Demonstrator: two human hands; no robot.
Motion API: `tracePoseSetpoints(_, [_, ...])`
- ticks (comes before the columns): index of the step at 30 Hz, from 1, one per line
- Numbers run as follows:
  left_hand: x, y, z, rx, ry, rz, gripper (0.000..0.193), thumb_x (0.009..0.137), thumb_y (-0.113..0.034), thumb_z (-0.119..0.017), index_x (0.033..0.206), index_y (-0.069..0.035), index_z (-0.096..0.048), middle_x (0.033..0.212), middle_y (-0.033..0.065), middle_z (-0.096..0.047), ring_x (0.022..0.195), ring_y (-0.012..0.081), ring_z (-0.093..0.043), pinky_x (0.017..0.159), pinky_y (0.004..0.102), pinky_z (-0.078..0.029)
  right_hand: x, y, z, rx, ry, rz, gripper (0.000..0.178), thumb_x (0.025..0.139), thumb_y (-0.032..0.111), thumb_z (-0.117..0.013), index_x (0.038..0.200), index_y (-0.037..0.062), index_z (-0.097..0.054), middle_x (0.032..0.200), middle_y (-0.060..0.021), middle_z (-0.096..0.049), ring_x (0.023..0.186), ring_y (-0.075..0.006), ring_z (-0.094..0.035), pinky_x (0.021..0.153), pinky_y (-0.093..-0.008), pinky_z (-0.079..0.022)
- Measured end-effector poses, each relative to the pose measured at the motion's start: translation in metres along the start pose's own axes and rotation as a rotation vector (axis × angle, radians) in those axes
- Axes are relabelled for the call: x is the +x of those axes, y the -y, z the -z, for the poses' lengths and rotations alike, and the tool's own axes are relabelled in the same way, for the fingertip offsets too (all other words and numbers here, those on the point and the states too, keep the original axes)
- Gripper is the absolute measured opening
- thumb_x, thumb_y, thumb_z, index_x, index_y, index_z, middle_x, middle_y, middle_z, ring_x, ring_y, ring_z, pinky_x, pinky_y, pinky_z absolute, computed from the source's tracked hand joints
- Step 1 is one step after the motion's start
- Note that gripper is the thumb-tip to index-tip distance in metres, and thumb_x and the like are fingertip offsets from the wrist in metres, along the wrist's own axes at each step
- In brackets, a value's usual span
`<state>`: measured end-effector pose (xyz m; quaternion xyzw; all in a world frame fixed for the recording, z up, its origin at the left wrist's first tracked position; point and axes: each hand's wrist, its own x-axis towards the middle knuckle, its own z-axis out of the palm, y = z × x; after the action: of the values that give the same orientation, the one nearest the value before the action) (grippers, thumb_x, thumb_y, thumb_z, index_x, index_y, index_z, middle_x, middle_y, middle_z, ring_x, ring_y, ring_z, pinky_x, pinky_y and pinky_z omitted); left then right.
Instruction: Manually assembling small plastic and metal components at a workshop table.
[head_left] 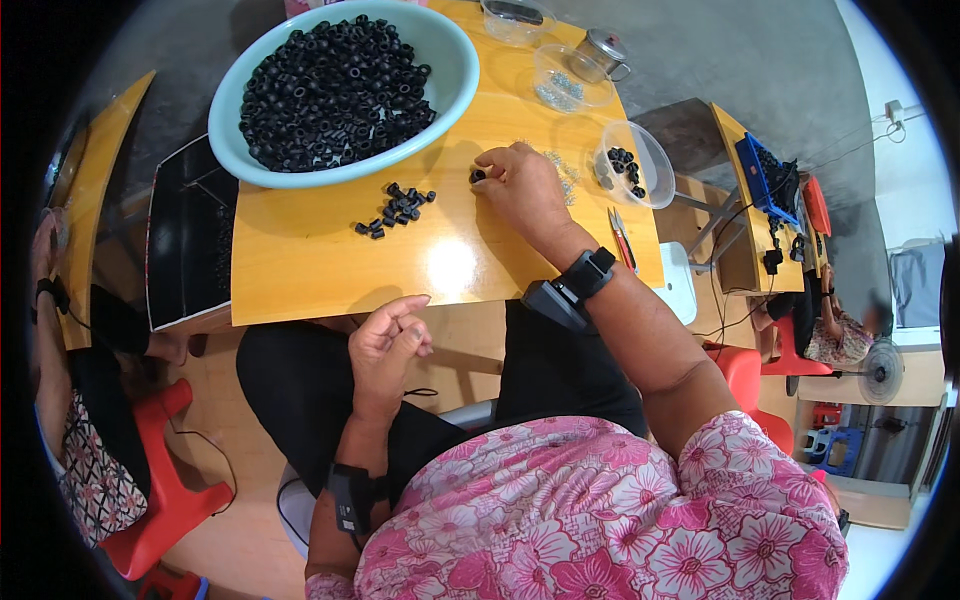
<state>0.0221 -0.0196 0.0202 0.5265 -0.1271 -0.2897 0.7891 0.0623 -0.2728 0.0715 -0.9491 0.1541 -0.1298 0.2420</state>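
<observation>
My right hand [522,185] rests on the yellow wooden table [300,260] and pinches one small black ring part [478,176] between its fingertips. A small pile of the same black rings [397,209] lies to its left. My left hand [388,345] hangs off the table's near edge over my lap, fingers loosely curled, holding nothing I can see. A big pale-blue basin [455,75] heaped with black rings stands at the back. Tiny clear parts [566,172] lie scattered just right of my right hand.
A clear tub [655,165] with a few black rings stands at the right. Two more clear containers [565,80] and a metal lidded cup [602,52] sit behind. Red-handled tweezers [620,238] lie near the right edge. Other people sit at left and far right.
</observation>
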Motion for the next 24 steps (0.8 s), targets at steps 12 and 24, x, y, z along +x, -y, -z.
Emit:
tracePoseSetpoints(12, [0.004,0.003,-0.001,-0.036,-0.036,-0.082,0.037,0.087,-0.012,-0.063,0.118,0.005,-0.052,0.076,0.0021,-0.054,0.066,0.0081,-0.052,0.065,0.0241,-0.049,-0.043,0.033,0.005,0.885,0.481,-0.248,0.016,0.083,0.012,-0.066,0.092,-0.0023,-0.065,0.075,-0.0027,-0.062,0.058,-0.0082,-0.052,0.053,-0.0218,-0.043])
tracePoseSetpoints(24, [-0.001,0.004,-0.001,0.040,-0.028,-0.178,0.026,0.080,0.005,-0.064,0.105,0.002,-0.061,0.083,0.0005,-0.057,0.073,0.0054,-0.051,0.064,0.0182,-0.043,-0.089,0.051,-0.003,1.147,0.900,-0.399,0.019,0.083,0.018,-0.068,0.090,0.0000,-0.066,0.065,0.0010,-0.056,0.055,-0.0055,-0.046,0.050,-0.0190,-0.038])
